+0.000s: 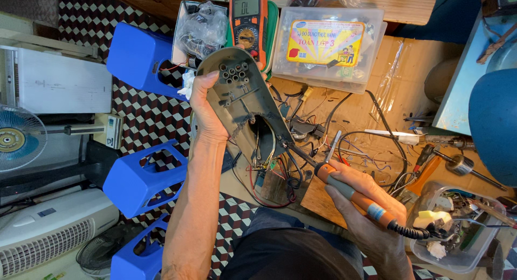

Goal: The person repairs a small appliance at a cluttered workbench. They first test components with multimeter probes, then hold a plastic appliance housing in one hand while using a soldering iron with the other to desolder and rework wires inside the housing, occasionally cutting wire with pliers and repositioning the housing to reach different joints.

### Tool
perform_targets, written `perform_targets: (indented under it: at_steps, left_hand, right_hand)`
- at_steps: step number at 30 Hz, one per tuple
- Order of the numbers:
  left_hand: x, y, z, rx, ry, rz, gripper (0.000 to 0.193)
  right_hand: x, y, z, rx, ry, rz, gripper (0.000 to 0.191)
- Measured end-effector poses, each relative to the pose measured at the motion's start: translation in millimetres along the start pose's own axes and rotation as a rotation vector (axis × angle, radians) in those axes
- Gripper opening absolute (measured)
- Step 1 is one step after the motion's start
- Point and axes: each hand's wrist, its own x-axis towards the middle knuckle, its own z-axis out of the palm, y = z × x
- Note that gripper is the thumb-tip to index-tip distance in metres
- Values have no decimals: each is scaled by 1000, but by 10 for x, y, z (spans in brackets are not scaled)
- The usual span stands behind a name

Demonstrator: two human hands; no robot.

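My left hand [207,110] grips the left edge of a grey plastic appliance housing [242,91], held up with its open inner side facing me. Wires and a small circuit board [269,164] hang from the opening at its lower end. My right hand [366,204] holds an orange-handled soldering iron [350,193]. Its dark tip [293,149] points up and to the left into the housing's opening, close to the hanging wires.
An orange multimeter [247,21] and a clear plastic box [328,46] lie beyond the housing. Tangled cables, tools and cardboard [371,118] cover the floor at right. Blue plastic stools [142,177] stand at left beside fans [19,137] and a white appliance. A clear tub of parts [458,226] sits lower right.
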Motion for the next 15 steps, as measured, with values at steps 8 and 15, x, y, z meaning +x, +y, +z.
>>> perform_targets:
  at_steps: [8,15]
  left_hand:
    - [5,10,1,29,7,-6,64]
    - [11,6,16,1,10,-24,65]
  right_hand:
    - [81,-92,-82,-1,-57,-40,28]
    - [205,-210,-175,-13,-142,-144,24]
